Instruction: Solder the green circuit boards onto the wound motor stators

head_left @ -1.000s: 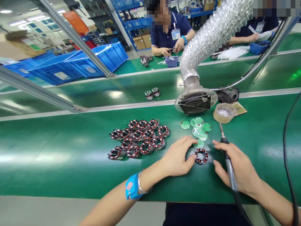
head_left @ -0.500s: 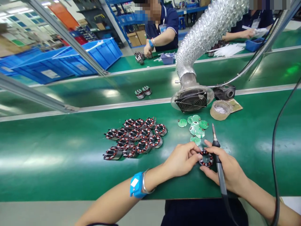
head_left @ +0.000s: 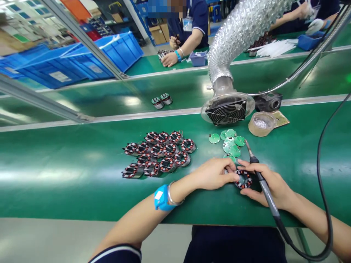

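Observation:
A round wound stator point(head_left: 243, 179) lies on the green bench between my two hands. My left hand point(head_left: 212, 174), with a blue wrist strap, pinches its left side. My right hand point(head_left: 270, 184) touches its right side and holds a soldering iron point(head_left: 260, 177), whose tip points up and away over the bench. Just beyond my fingers lies a small heap of round green circuit boards point(head_left: 229, 141). A cluster of several more stators point(head_left: 159, 153) sits to the left of my left hand.
A fume extractor fan point(head_left: 226, 111) on a foil hose stands behind the boards, with a roll of tape point(head_left: 261, 123) to its right. Two stators point(head_left: 161, 100) sit on the conveyor beyond. Co-workers' hands work at the far bench. The iron's black cable point(head_left: 322, 153) loops at right.
Both my hands have closed in on the single stator; my right hand moved left with the soldering iron and now touches it. The camera view shifted slightly.

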Demonstrator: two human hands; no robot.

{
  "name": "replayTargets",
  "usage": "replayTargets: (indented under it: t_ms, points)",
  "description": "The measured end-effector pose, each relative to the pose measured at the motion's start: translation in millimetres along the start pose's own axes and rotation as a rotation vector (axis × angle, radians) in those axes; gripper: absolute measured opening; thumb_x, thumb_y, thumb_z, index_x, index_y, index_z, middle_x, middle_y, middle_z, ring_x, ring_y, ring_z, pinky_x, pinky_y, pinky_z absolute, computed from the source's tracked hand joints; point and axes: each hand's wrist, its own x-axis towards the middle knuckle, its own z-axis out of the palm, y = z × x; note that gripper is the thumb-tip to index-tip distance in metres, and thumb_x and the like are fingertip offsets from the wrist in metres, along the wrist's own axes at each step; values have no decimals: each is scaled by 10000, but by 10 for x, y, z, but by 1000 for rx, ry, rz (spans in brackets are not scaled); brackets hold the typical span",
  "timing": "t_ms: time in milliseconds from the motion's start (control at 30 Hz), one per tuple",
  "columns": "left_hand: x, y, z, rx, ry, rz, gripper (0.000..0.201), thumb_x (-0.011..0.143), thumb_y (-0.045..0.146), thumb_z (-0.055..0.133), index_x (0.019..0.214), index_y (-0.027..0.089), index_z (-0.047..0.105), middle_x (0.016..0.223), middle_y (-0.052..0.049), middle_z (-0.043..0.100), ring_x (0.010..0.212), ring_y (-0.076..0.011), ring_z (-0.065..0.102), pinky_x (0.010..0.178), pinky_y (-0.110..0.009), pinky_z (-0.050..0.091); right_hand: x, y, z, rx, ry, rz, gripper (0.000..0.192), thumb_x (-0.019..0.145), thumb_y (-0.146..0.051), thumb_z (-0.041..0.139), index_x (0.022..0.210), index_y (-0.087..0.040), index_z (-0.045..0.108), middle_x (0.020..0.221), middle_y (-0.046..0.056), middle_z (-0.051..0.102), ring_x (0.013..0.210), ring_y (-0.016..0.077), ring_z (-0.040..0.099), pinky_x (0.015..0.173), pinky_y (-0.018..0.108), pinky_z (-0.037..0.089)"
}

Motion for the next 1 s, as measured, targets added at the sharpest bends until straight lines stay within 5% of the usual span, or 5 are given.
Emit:
replayTargets:
  t_ms: [133, 267, 433, 667, 1000]
  points:
    - [-81, -30, -77, -92, -175, -144, 204, 823, 311, 621, 706, 159, 551, 583, 39, 579, 520, -78, 474, 514, -185, 364, -30, 35, 9, 0, 25, 0, 512, 825, -240, 697, 1242, -224, 400, 1311, 134, 604, 1159, 202, 628, 963, 315, 540]
    - [-283, -215, -180, -277, -40, -321, 328, 788, 439, 638, 684, 163, 495, 554, 37, 546, 470, -75, 479, 444, -174, 369, -26, 64, 12, 32, 36, 17, 540, 816, -280, 722, 1249, -241, 401, 1291, 113, 622, 1157, 201, 628, 967, 313, 537]
    - [-262, -186, 71, -437, -147, -390, 525, 588, 531, 795, 881, 155, 575, 768, -29, 680, 496, -101, 557, 423, -204, 422, -7, 9, 63, 52, 143, 151, 511, 737, -403, 787, 1118, -273, 472, 1166, 57, 699, 1048, 212, 687, 897, 323, 573]
    - [-170, -18, 540, -4, 232, -236, 365, 694, 493, 764, 679, 171, 594, 583, 36, 629, 540, -106, 577, 530, -200, 401, -25, -107, 183, -28, 320, 313, 489, 715, -500, 774, 1044, -267, 496, 1104, 56, 724, 938, 225, 722, 797, 339, 604]
    - [-260, -5, 610, 347, 238, -113, 316, 788, 492, 636, 768, 182, 580, 640, 6, 647, 540, -152, 584, 527, -243, 360, 5, -172, 218, -146, 298, 263, 503, 731, -493, 760, 1071, -249, 481, 1154, 98, 701, 956, 243, 712, 808, 371, 599]
